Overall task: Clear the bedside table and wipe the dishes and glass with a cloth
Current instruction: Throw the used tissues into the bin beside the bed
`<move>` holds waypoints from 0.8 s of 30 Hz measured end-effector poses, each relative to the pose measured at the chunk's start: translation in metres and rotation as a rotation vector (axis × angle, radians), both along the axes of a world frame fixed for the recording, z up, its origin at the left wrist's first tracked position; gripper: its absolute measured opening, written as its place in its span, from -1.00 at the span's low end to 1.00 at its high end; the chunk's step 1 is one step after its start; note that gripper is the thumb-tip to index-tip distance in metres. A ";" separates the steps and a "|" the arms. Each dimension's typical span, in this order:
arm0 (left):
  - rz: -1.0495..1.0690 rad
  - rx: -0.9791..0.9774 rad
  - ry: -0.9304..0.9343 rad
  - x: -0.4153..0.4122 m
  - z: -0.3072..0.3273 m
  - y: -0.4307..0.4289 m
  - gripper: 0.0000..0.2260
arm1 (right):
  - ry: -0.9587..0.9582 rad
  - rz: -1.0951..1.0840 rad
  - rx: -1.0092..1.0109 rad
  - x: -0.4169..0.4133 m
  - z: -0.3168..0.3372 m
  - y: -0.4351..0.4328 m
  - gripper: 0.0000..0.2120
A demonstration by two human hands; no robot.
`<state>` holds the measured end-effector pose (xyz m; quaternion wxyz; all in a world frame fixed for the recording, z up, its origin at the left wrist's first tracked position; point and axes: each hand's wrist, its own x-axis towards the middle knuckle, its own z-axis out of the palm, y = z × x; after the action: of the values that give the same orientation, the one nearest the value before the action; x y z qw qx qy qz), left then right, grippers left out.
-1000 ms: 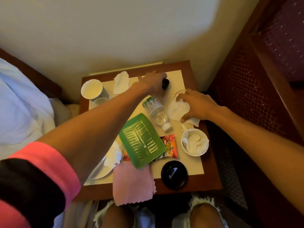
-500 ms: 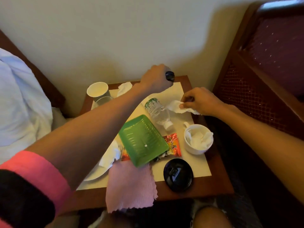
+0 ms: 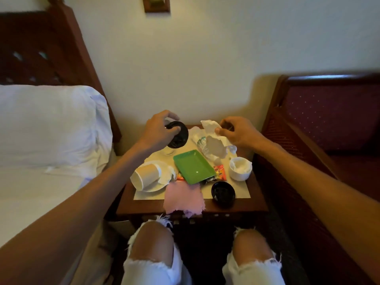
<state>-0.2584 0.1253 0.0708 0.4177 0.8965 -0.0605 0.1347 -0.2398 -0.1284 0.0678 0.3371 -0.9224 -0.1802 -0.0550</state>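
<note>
cream wall ahead of you, small wooden plate high on it. your left: dark wooden headboard, white pillow. your right: maroon upholstered seat.

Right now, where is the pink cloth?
Head view: the pink cloth lies at the near edge of the bedside table, overhanging it, in front of the green tray, left of the black lid lying there.

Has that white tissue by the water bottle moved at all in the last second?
Yes. The tissue lay on the table right of the bottle; now the right hand pinches it, lifted, hanging over the bottle.
</note>
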 end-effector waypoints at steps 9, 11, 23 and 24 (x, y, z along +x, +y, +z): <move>0.318 -0.139 0.071 -0.048 -0.035 0.115 -0.74 | 0.013 0.150 0.019 -0.018 0.001 0.112 -0.86; 0.424 -0.177 0.058 -0.051 -0.050 0.137 -0.77 | 0.010 0.168 0.029 -0.014 -0.010 0.142 -0.88; 0.591 -0.145 0.370 -0.022 -0.167 0.231 -0.72 | 0.040 0.260 -0.035 0.037 -0.068 0.301 -0.79; 0.554 -0.125 0.446 -0.019 -0.176 0.237 -0.65 | 0.059 0.272 -0.052 0.042 -0.074 0.313 -0.81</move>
<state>-0.2770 0.3622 -0.1052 0.4221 0.8590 0.2858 0.0472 -0.1977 0.1850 -0.0065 0.3226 -0.8990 -0.2953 0.0229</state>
